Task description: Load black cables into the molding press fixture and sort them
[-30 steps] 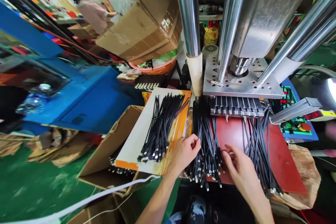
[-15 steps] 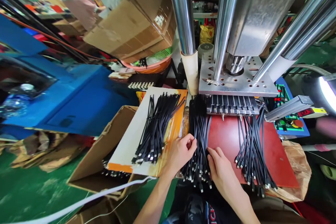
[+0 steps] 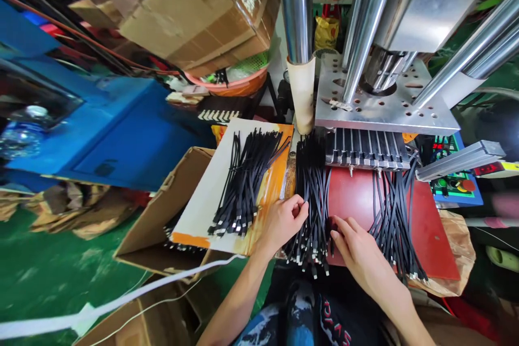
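A bundle of black cables (image 3: pixel 312 189) with metal plug ends hangs down between my hands, in front of the press. My left hand (image 3: pixel 284 224) is at its left edge, fingers curled and thumb against the index finger; what they hold, if anything, is hidden. On the right side of the bundle, my right hand (image 3: pixel 357 240) has its fingers bent together at a single black cable (image 3: pixel 332 248). Another pile of black cables (image 3: pixel 241 184) lies on a white and orange board (image 3: pixel 203 205) to the left. More cables (image 3: pixel 395 216) hang over the red plate (image 3: pixel 351 194) on the right.
Above the red plate stands a metal press (image 3: pixel 385 113) with thick steel columns and a slotted fixture (image 3: pixel 367 148) beneath. An open cardboard box (image 3: pixel 162 221) sits lower left beside a blue machine (image 3: pixel 113 130). At right are a control panel (image 3: pixel 454 173) and a metal bar (image 3: pixel 462 159).
The view has shifted, so the bench and press sit higher in the picture. My right hand has moved slightly away from the middle bundle; my left hand keeps nearly the same place beside it.
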The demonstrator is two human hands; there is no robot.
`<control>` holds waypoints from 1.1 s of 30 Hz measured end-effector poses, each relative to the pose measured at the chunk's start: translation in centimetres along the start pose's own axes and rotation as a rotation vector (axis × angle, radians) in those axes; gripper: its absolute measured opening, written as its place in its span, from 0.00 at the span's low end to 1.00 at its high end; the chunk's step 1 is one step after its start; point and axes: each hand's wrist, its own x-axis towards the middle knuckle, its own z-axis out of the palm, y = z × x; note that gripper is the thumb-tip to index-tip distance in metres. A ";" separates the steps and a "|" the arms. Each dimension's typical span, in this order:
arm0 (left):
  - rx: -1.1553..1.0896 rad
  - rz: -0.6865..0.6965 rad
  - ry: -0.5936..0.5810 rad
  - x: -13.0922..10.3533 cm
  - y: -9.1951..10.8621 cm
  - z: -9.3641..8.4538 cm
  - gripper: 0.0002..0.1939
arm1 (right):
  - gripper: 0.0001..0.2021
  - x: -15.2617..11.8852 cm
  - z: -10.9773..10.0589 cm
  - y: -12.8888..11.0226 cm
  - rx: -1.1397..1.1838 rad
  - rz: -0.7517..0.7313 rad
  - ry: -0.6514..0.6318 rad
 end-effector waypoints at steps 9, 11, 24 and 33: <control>-0.006 0.004 0.013 0.0 -0.2 0.4 0.17 | 0.22 3.3 -9.8 0.6 -0.197 -0.145 0.076; 0.008 0.004 0.011 0.0 -0.2 0.4 0.17 | 0.21 5.4 -11.6 1.7 -0.271 -0.174 0.166; 0.055 0.006 0.040 -0.3 -0.2 0.6 0.16 | 0.20 24.5 -16.0 5.9 -0.634 -0.054 0.431; 0.098 0.017 0.037 -0.3 -0.1 0.2 0.18 | 0.18 14.3 -13.7 4.2 -0.588 -0.071 0.584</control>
